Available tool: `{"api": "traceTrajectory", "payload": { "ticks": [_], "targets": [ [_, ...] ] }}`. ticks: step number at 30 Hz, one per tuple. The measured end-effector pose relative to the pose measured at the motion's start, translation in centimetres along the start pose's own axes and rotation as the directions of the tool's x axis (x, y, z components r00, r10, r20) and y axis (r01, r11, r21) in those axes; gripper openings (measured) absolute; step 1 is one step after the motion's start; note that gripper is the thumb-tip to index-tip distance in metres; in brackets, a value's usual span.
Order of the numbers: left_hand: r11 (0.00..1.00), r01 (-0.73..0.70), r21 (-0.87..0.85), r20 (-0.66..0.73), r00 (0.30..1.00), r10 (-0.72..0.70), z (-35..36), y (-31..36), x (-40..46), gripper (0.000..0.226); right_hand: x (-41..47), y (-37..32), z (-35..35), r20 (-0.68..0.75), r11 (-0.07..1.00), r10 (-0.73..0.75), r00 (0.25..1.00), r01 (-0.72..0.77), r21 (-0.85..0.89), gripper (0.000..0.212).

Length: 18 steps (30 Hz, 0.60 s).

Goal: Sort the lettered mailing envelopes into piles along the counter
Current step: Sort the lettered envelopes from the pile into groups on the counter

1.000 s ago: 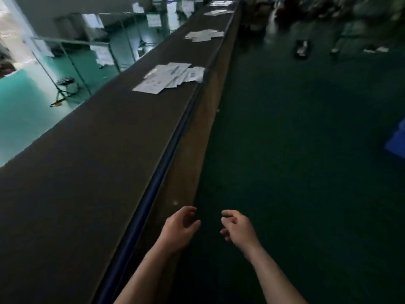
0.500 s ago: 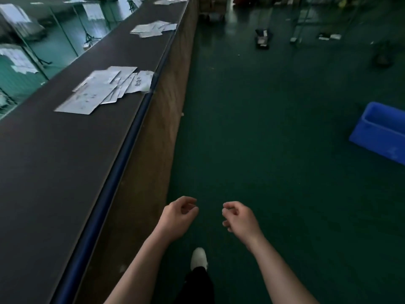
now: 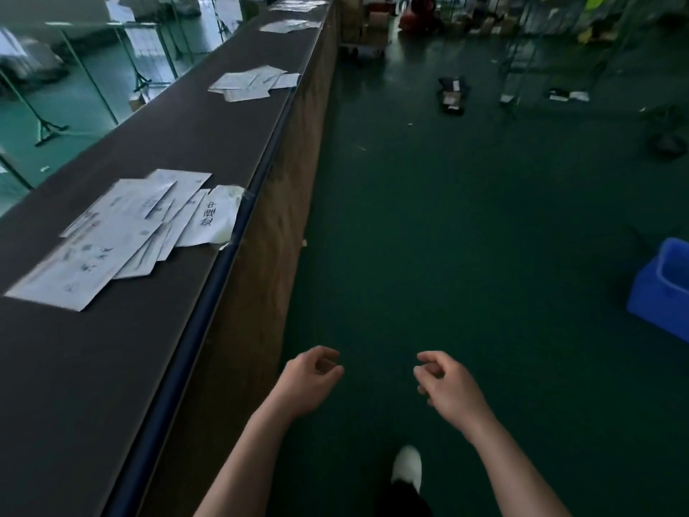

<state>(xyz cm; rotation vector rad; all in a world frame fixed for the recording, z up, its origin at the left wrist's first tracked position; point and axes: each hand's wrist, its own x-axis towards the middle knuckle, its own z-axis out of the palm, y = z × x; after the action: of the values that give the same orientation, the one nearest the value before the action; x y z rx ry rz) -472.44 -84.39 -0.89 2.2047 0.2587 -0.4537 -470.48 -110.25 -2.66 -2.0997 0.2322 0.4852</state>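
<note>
A person stands on a dark green floor [image 3: 484,255] beside a long dark worktop [image 3: 112,367] that runs along the left into the distance, its near edge trimmed with a blue strip above a wood-grain front. Both bare forearms reach forward over the floor, clear of the worktop. The left hand [image 3: 309,382] and the right hand [image 3: 447,386] are empty, fingers loosely curled inward, grasping nothing. Between the arms at the bottom a white shoe [image 3: 408,466] shows on the floor.

The nearest pile of envelopes [image 3: 123,236] lies fanned and overlapping on the worktop at left, one piece with dark handwritten characters lying at the worktop's edge. A second pile [image 3: 253,83] sits farther along, a third pile [image 3: 290,26] beyond it, and a fourth pile [image 3: 298,5] at the far end; their markings are too small to read.

A blue plastic bin [image 3: 663,289] stands on the floor at the right edge. A dark parcel [image 3: 453,93] lies on the floor in the distance, with stacked cartons [image 3: 367,28] near the worktop's far end.
</note>
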Motion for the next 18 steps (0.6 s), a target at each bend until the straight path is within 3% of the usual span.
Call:
{"api": "traceTrajectory", "payload": {
  "ticks": [6,11,15,18],
  "targets": [
    [0.988,-0.083,0.127,0.102,0.992,0.071,1.3,10.2,18.1,0.03,16.6,-1.7,-7.0,-0.007,0.997,0.042,0.999,-0.041,0.063,0.028],
    [0.974,-0.143,0.179,0.131,0.984,0.12,-3.2,19.0,30.1,0.033,28.9,-9.5,-13.2,-0.002,0.993,-0.005,1.0,0.005,0.119,0.023],
    [0.978,-0.138,0.158,0.077,0.989,0.127,-6.6,22.1,38.7,0.034,37.8,-16.5,-15.5,0.032,0.99,-0.102,0.994,0.099,0.098,0.015],
    [0.987,-0.086,0.133,0.127,0.989,0.07,-8.7,22.0,45.8,0.038,45.3,-20.5,-15.4,0.091,0.987,-0.147,0.985,0.14,0.08,0.02]
  ]
}}
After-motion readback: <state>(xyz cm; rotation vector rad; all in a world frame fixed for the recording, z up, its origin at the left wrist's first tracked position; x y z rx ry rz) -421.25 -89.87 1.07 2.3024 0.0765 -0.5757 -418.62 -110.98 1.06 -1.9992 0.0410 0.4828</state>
